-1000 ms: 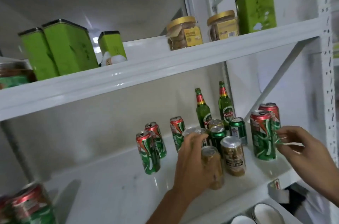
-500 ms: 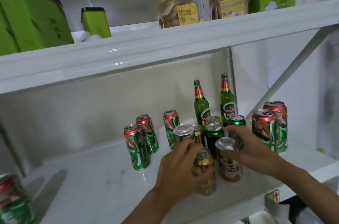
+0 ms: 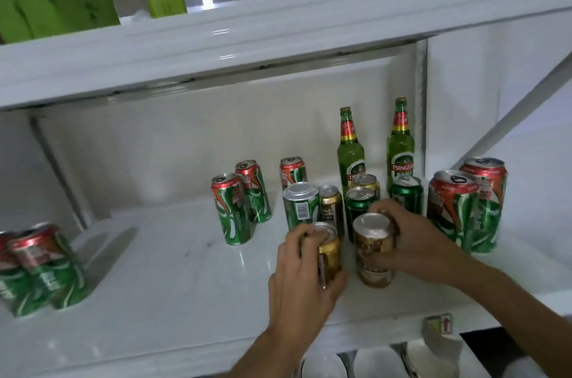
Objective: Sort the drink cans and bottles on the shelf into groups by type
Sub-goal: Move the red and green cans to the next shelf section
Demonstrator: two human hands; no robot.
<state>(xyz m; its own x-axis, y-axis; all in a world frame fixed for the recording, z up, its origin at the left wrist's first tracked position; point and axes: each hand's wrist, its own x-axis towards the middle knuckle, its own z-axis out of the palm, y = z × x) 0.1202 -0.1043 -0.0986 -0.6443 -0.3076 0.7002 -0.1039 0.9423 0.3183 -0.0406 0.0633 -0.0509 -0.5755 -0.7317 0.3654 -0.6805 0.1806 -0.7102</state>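
Both hands clamped: your left hand (image 3: 301,272) wraps a gold can (image 3: 328,253), right hand (image 3: 411,241) wraps a brown can (image 3: 373,250), lower centre of frame. Risk: cans packed tight (green can (image 3: 360,207) just behind), so a lift w/ elbows out may topple neighbours or bottles (image 3: 350,148).

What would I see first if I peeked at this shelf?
Two hands at the front middle: the left hand grips a gold can and the right hand holds a brown-gold can. Behind stand two green bottles, with red-and-green cans right.
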